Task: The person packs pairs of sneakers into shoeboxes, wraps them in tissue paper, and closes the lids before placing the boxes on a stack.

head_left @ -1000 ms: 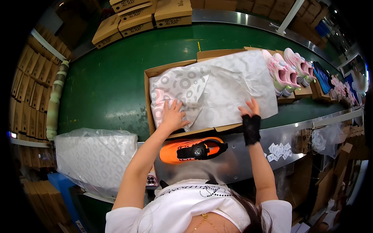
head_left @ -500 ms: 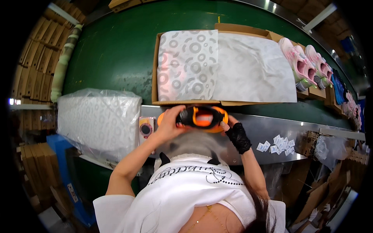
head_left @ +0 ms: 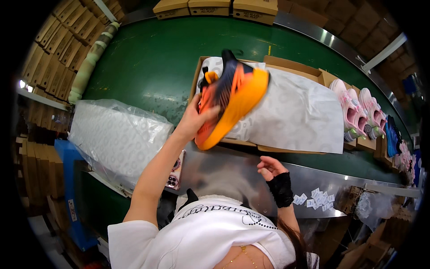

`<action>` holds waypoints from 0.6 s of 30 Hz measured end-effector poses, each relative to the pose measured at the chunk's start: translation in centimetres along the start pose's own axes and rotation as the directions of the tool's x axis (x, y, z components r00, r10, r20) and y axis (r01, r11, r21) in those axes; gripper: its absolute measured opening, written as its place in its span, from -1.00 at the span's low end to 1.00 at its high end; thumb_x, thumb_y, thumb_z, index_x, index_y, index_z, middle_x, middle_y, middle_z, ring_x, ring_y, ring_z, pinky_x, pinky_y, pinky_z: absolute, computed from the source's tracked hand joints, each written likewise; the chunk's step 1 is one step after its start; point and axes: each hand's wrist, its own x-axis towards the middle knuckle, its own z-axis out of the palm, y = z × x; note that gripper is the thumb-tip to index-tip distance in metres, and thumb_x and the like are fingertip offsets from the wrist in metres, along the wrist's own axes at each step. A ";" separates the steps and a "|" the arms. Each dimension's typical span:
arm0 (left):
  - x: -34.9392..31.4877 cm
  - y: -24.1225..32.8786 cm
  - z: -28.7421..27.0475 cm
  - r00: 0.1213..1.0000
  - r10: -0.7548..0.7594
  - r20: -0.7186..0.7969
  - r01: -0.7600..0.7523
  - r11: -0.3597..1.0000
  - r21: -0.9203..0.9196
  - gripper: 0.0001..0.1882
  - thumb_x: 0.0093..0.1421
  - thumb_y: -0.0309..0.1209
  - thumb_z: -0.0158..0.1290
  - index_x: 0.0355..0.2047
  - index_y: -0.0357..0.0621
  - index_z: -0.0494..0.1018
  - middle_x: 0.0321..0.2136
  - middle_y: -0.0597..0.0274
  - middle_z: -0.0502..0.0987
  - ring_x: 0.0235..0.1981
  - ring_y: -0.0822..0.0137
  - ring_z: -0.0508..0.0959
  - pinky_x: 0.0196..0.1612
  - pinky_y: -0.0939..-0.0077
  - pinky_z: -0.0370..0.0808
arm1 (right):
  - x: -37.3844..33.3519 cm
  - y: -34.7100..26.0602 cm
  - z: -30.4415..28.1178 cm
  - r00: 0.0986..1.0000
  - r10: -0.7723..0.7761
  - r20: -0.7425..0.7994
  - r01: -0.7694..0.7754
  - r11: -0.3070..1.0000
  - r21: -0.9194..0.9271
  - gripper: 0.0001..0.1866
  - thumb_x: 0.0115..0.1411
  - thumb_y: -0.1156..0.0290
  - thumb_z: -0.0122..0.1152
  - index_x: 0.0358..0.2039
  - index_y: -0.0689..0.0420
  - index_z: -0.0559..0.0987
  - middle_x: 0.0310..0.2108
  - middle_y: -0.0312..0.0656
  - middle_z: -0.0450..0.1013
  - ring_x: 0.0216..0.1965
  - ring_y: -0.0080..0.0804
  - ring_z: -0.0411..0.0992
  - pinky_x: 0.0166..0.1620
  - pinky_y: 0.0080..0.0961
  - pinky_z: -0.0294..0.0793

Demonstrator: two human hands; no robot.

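An orange, black and yellow sneaker is raised over the left part of an open shoebox, tilted with its thick yellow-orange sole toward the right. My left hand grips it by one end, fingers wrapped round the upper. White patterned tissue paper spreads over the box, and the sneaker hides part of it. Near the metal edge in front of the box, my right hand wears a black fingerless glove. Its fingers are loosely bent and apart, with nothing in them.
Patterned tissue sheets in clear plastic lie at left, beside a phone. Small white packets are scattered on the metal ledge. Pink sneakers sit in boxes at right. Closed shoeboxes line the far edge.
The sneaker has gone from the metal ledge up over the box and turned its sole to view. My right hand has let go of it. The view has shifted slightly.
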 end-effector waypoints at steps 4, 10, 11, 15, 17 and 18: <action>6.9 -6.0 0.5 0.983 -0.163 -0.085 0.140 0.964 -0.225 -0.44 0.09 -0.19 0.06 -0.04 -0.30 0.16 -0.16 0.16 0.39 -0.19 0.39 0.42 -0.19 0.45 0.43 | -0.3 2.6 -1.4 0.990 0.137 -0.039 -0.140 0.987 -0.084 -0.61 0.07 0.46 0.12 -0.06 0.24 0.36 -0.26 -0.20 0.40 -0.28 -0.54 0.38 -0.17 -0.64 0.35; 7.5 -11.6 3.9 0.784 -0.620 0.033 0.618 0.785 0.042 -0.51 0.19 -0.13 -0.12 0.01 -0.21 0.17 -0.10 0.10 0.36 -0.17 0.21 0.44 -0.14 0.21 0.39 | 2.5 3.5 -2.5 0.904 0.204 -0.376 -0.146 0.973 0.178 -0.53 0.06 0.39 0.14 -0.01 0.19 0.29 -0.20 -0.20 0.38 -0.26 -0.50 0.38 -0.25 -0.67 0.35; 7.0 -10.4 4.3 0.734 -0.674 0.086 0.673 0.738 0.039 -0.50 0.20 -0.14 -0.13 0.01 -0.27 0.15 -0.10 0.05 0.35 -0.15 0.19 0.43 -0.13 0.23 0.39 | 3.6 2.9 -2.5 0.851 0.275 -0.447 -0.154 0.945 0.288 -0.54 0.06 0.40 0.14 -0.02 0.18 0.29 -0.20 -0.20 0.38 -0.26 -0.49 0.38 -0.27 -0.67 0.34; 4.1 -7.1 2.1 0.910 -0.406 0.082 0.414 0.901 -0.131 -0.44 0.21 -0.11 -0.16 0.05 -0.31 0.14 -0.11 -0.02 0.36 -0.12 0.17 0.41 -0.18 0.33 0.42 | 6.9 4.4 -2.7 0.726 -0.260 -0.637 0.214 0.965 -0.149 -0.55 0.00 0.39 0.20 -0.09 0.17 0.32 -0.20 -0.24 0.36 -0.23 -0.41 0.36 -0.24 -0.55 0.36; 3.2 -5.3 -0.2 0.971 -0.109 -0.215 0.114 0.993 0.011 -0.40 0.22 -0.01 -0.24 0.04 -0.31 0.18 -0.12 -0.03 0.37 -0.11 0.21 0.39 -0.13 0.37 0.38 | 7.3 4.8 -2.9 0.720 -0.430 -0.545 0.208 0.883 -0.421 -0.49 -0.13 0.55 0.17 -0.09 0.20 0.31 -0.14 -0.14 0.33 -0.13 -0.26 0.30 -0.12 -0.42 0.28; 2.6 -4.5 -1.8 0.946 0.005 -0.323 0.025 0.996 0.088 -0.37 0.22 0.05 -0.33 0.03 -0.27 0.21 -0.12 -0.02 0.37 -0.07 0.20 0.36 -0.07 0.32 0.30 | 7.7 5.0 -2.8 0.697 -0.608 -0.379 0.192 0.668 -0.719 -0.47 -0.16 0.58 0.15 -0.08 0.21 0.30 -0.11 -0.11 0.31 -0.10 -0.23 0.28 -0.09 -0.39 0.25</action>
